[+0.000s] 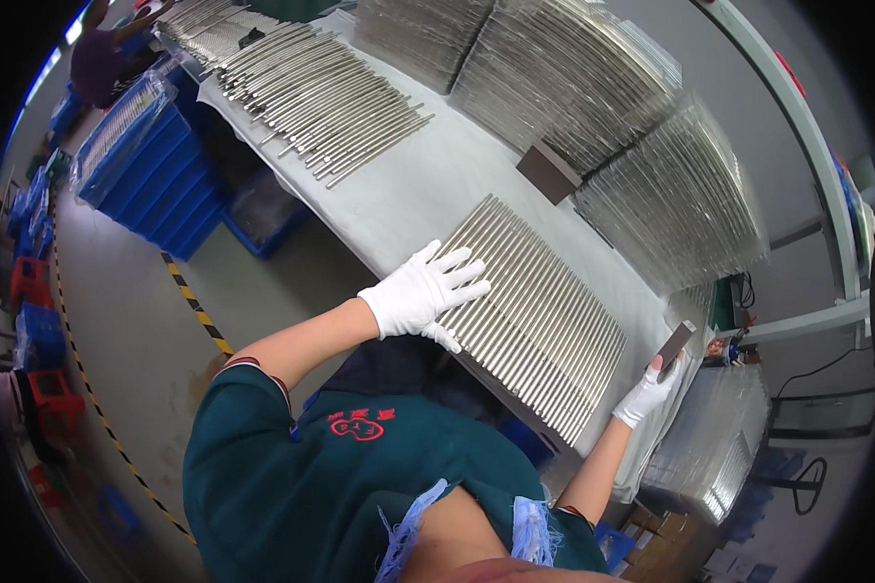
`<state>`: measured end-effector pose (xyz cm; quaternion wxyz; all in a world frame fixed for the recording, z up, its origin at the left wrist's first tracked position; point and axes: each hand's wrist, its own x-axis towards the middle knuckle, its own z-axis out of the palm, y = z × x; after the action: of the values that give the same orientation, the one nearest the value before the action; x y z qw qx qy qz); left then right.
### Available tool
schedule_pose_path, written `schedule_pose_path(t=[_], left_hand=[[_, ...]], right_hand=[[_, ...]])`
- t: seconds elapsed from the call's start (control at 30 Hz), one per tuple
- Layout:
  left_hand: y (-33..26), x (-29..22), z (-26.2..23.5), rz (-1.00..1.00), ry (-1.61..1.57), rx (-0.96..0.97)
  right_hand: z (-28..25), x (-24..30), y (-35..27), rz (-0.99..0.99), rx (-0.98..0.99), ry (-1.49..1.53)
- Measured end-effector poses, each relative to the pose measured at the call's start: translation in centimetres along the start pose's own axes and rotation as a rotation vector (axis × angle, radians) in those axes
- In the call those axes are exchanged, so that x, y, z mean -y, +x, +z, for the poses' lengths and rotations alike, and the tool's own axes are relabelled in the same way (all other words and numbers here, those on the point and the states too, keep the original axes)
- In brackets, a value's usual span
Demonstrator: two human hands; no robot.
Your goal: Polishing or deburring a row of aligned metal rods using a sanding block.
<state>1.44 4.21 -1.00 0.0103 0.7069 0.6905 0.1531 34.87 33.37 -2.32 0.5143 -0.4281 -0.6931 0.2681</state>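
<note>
A row of shiny metal rods (544, 316) lies side by side on the white-covered table (365, 209) in front of me. My left hand (413, 296), in a white glove, rests flat with spread fingers on the left end of the row, its thumb by the near edge. Beyond the row's right end, my gloved right hand (644, 394) grips a grey-brown rectangular block (678, 343), which stands up tilted from the fingers. The block is apart from the rods. Some of that hand's fingers are hidden behind the block.
A second brown block (548, 173) sits beyond the rods, against tall stacks of plastic-wrapped rods (569, 73). More loose rods (311, 92) cover the table's far left. Stacked blue crates (156, 175) stand on the floor at left; a person (97, 63) is farther back.
</note>
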Motion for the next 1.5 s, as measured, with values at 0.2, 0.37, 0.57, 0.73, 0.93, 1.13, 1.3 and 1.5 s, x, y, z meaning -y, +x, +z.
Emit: schedule_pose_path(t=[0.2, 0.37, 0.57, 0.73, 0.93, 1.13, 1.3, 1.5], left_hand=[[0.0, 0.1, 0.1, 0.016, -0.03, -0.031], [-0.1, -0.1, 0.1, 0.004, -0.045, -0.031], [0.1, -0.1, 0.1, 0.011, -0.051, -0.023], [0.4, -0.2, -0.8, 0.003, -0.035, 0.035], [0.2, -0.3, -0.5, -0.005, 0.004, 0.05], [0.3, -0.3, 0.1, 0.007, 0.003, 0.032], [0.1, 0.0, -1.1, 0.022, -0.033, 0.013], [1.4, 2.7, -1.2, -0.384, 0.024, -0.107]], right_hand=[[0.0, -0.7, 0.7, -0.052, 0.025, 0.017], [0.2, -0.4, 0.6, -0.043, 0.044, 0.03], [-0.2, -0.9, 0.4, -0.038, 0.051, 0.051], [0.2, 0.3, 0.5, -0.044, 0.02, 0.005], [0.3, 0.6, 0.3, -0.026, 0.035, 0.025], [-0.1, 0.0, 0.3, -0.027, 0.036, 0.002], [0.4, 1.9, -0.2, -0.102, 0.125, -0.026], [4.8, 9.5, -1.4, -0.287, 0.618, -0.136]])
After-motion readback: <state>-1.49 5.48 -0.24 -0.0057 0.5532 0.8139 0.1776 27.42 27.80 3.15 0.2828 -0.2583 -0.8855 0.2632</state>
